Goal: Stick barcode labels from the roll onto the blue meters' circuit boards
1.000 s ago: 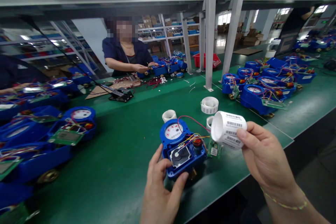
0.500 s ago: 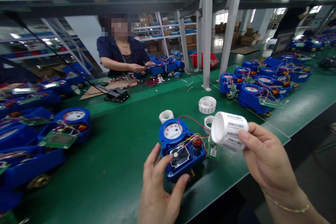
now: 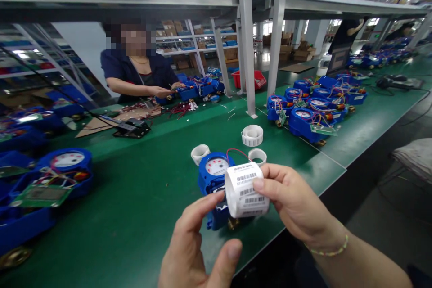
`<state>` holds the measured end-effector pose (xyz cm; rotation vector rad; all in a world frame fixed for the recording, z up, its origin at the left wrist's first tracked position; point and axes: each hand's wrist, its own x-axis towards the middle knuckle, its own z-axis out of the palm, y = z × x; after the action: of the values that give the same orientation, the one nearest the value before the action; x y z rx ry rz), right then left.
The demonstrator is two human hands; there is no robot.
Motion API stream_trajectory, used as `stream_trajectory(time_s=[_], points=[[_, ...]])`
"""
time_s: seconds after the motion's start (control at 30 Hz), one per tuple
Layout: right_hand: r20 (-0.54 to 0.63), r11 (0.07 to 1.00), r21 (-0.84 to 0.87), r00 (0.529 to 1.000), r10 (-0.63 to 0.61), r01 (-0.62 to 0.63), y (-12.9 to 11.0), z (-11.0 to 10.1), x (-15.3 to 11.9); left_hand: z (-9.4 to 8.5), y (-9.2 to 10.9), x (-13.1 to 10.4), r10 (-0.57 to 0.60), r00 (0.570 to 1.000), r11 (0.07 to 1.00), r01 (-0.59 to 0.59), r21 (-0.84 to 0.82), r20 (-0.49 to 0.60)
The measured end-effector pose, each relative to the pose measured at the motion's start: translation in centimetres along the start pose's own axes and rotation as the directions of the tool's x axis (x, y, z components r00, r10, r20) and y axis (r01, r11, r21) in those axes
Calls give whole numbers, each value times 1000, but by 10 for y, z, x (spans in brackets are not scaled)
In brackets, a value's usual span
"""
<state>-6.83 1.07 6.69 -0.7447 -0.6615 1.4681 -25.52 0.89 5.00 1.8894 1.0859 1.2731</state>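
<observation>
Nearest the camera, left hand — palm toward the body, thumb low at the frame's bottom edge, index finger stretched up and right so that its tip meets the left end of the label roll. The remaining fingers are loosely spread, not clenched; nothing is clamped in this hand.

Right hand — wrapped around the right end of the roll, thumb pressed on the printed face, other fingers behind it. A thin beaded bracelet sits on that wrist.

The roll is white with barcode labels facing the camera. Its long axis runs roughly level, left to right, with the left end tipped slightly toward the viewer. It is held in the air above the near edge of the green bench, directly in front of a blue meter, whose lower half it hides. The meter's round dial points upward and a red wire loops off its top.

Just behind the meter stand three smaller white rolls on the bench. On the left lie more blue meters with green circuit boards. Farther right is a cluster of wired blue meters. Across the bench a co-worker in a dark top handles parts.
</observation>
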Motion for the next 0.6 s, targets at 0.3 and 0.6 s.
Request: stream_trajectory(time_s=[0.3,0.6], points=[[17,994,-49,995,100,-99,2,-3,8,21,6,23,-279,936,942,310,-131,215],[173,946,-280,978,-115,161,10,-13,-6,21,13,33,-521,851,707,476,-523,71]])
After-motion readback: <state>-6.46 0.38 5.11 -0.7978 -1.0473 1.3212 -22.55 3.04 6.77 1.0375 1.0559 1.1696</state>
